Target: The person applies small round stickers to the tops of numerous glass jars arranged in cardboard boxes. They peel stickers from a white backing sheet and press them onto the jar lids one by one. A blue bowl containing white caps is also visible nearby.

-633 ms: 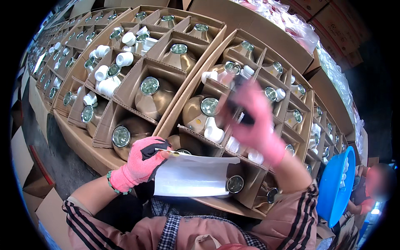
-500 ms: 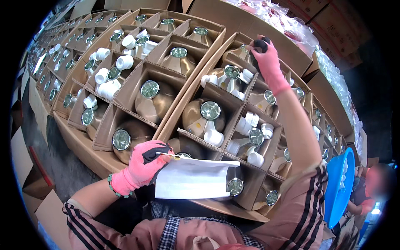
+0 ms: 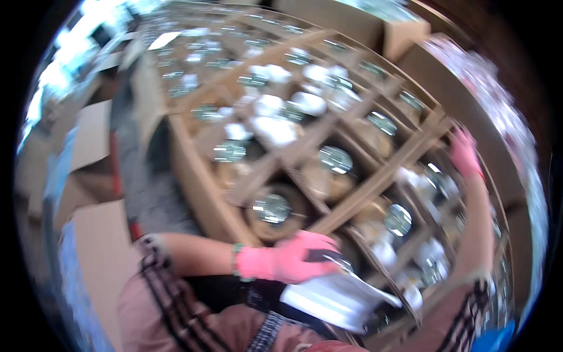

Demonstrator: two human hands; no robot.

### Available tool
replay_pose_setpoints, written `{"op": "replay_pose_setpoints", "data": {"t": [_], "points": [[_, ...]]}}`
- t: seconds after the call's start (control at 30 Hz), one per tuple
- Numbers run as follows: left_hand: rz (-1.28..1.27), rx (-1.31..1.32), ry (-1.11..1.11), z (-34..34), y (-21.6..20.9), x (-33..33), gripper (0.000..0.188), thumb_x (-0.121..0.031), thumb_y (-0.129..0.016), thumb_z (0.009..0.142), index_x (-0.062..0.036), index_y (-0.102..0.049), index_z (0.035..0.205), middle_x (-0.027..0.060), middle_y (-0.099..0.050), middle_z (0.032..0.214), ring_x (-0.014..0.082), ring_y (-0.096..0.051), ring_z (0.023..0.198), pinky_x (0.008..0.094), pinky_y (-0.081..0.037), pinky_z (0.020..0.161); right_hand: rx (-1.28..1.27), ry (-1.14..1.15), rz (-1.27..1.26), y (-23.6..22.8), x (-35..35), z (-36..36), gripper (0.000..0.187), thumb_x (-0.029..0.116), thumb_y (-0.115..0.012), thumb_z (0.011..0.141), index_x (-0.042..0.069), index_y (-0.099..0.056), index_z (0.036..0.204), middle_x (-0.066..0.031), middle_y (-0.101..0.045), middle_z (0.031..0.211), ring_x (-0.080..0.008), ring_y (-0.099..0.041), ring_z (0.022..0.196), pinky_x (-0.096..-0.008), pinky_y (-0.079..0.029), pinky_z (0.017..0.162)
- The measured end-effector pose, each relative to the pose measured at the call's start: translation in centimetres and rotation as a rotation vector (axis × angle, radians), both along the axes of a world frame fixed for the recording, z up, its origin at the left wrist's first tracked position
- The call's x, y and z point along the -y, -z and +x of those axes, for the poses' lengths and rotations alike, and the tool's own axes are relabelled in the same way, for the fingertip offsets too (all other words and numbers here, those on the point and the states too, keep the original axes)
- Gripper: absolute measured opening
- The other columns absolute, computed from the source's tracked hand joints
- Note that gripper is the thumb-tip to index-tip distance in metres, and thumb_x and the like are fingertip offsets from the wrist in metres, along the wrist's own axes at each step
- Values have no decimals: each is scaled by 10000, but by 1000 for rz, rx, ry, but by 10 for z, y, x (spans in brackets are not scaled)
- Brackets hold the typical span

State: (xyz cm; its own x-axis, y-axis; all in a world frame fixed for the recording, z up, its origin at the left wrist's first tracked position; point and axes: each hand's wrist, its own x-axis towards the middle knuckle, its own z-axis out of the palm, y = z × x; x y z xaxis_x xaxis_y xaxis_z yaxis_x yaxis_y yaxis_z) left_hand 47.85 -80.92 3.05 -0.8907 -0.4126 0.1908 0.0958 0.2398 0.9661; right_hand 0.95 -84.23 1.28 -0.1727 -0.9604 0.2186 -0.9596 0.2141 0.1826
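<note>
My left hand (image 3: 299, 258), in a pink glove with dark fingertips, grips the edge of a white paper sheet (image 3: 337, 302). The sheet hangs, curled, over the near side of a divided carton (image 3: 199, 182). At the far right of the cartons, my gloved right hand (image 3: 464, 154) reaches down at a compartment edge; blur hides its fingers. Bronze-coloured glass flasks with round, shiny greenish mouths, such as the nearest flask (image 3: 272, 209), stand in the compartments. White plastic caps (image 3: 274, 130) lie among several of them. The whole picture is smeared by motion.
Cardboard dividers (image 3: 387, 170) rise between the flasks. Open cartons with clear plastic wrapping (image 3: 487, 88) stand beyond on the right. Loose cardboard (image 3: 102, 246) lies at the left, beside a grey floor strip (image 3: 158, 193). A blue basin (image 3: 495, 337) shows at the lower right.
The view has swung to the left, so the cartons appear shifted right. My left hand still holds the sheet, and my right hand stays by the far edge of the carton.
</note>
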Motion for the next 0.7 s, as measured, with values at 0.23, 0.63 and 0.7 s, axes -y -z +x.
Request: {"op": "replay_pose_setpoints", "data": {"t": [0.23, 0.63, 0.7], "points": [[66, 3, 58, 6, 7, -4, 146, -102, -596, 775, 10, -590, 869, 113, -579, 843, 217, -553, 774, 299, -439, 694, -154, 283, 208, -22, 12, 41, 300, 115, -635, 649, 60, -603, 942, -147, -347, 1298, -355, -281, 1211, -461, -261, 985], [300, 45, -79, -2, 11, -8, 198, -191, -604, 791, -4, -580, 852, 28, -563, 727, 53, -481, 696, 232, -417, 614, 717, -581, -191, -208, 64, 306, 639, 18, -470, 715, 78, -264, 1317, -213, -589, 909, -312, -587, 816, -388, -458, 751], [187, 1, -84, -4, 6, -7, 187, -182, -601, 800, 1, -583, 835, 29, -549, 710, 64, -483, 684, 233, -414, 613, 754, -651, -34, -235, 47, 343, 659, 4, -458, 710, 66, -236, 1327, -212, -593, 859, -303, -590, 804, -382, -464, 737]]}}
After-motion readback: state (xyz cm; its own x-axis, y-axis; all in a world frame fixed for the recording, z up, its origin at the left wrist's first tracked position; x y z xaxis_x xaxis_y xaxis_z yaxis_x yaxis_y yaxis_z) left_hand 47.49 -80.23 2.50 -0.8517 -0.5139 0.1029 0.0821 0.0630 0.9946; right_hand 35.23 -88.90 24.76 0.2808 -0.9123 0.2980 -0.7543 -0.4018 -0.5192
